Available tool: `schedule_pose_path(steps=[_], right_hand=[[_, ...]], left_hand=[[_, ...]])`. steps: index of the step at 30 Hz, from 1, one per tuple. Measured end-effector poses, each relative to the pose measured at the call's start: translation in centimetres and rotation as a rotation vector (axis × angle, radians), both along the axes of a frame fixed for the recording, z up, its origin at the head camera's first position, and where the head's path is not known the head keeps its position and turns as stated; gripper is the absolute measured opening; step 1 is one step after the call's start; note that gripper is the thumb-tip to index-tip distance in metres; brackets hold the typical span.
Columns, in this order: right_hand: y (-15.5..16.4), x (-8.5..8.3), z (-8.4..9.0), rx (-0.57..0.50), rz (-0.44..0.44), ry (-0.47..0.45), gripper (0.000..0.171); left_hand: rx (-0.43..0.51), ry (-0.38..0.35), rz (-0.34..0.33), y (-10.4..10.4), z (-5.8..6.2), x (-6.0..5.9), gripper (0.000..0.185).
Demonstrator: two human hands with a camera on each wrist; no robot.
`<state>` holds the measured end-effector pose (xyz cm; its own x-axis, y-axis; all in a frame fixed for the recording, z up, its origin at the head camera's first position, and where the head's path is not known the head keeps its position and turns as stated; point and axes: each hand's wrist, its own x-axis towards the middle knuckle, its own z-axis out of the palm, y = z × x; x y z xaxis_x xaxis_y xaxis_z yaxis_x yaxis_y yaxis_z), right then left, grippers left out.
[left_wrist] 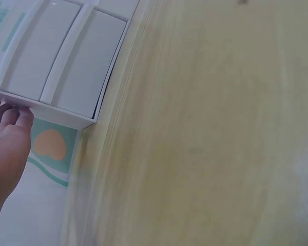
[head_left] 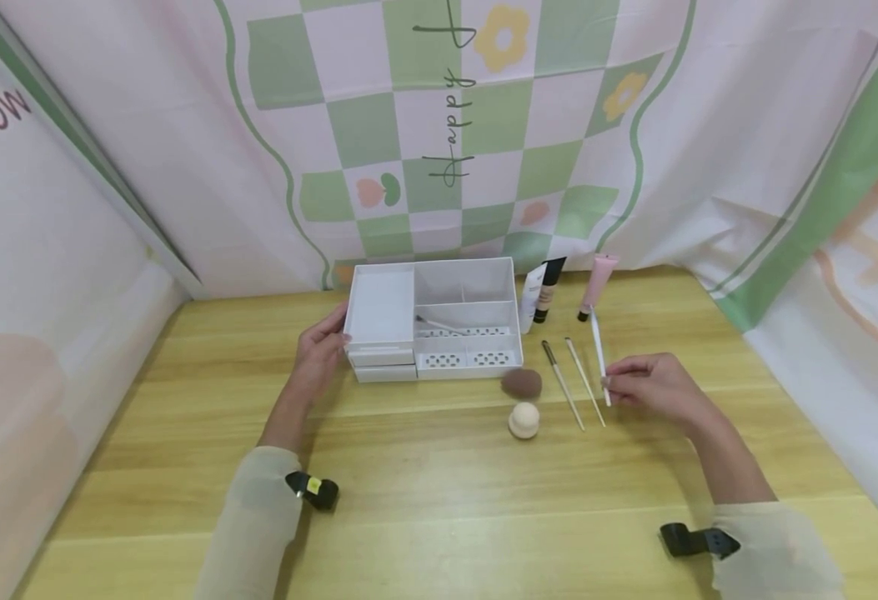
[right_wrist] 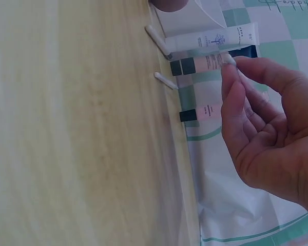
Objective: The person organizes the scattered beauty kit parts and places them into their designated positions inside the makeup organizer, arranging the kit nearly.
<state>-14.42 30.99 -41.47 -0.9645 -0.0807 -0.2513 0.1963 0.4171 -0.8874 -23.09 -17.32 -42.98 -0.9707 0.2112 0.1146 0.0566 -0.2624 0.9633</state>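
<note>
Nearest the head camera lay the pale wooden worktop (head_left: 439, 500), with my two sleeved forearms across it. My right hand (head_left: 652, 387) pinched the lower end of a slim white stick (head_left: 599, 354) between thumb and curled fingers (right_wrist: 231, 84); the stick's far end pointed toward a pink tube (head_left: 598, 283) near the backdrop. My left hand (head_left: 320, 354) rested with nearly straight fingers (left_wrist: 13, 115) against the left wall of the white plastic compartment organiser (head_left: 433, 321), gripping nothing. Two thin brushes (head_left: 574, 383) lay just left of the stick, a brown sponge (head_left: 521, 382) and a cream sponge (head_left: 524, 419) beside them.
</note>
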Motion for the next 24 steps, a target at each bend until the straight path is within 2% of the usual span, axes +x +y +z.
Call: schedule_pose_path(steps=[24], right_hand=[[-1.5, 0.4, 2.0, -0.078, 0.048, 0.025, 0.04]], left_hand=[[0.005, 0.01, 0.0, 0.1, -0.1, -0.2, 0.062]])
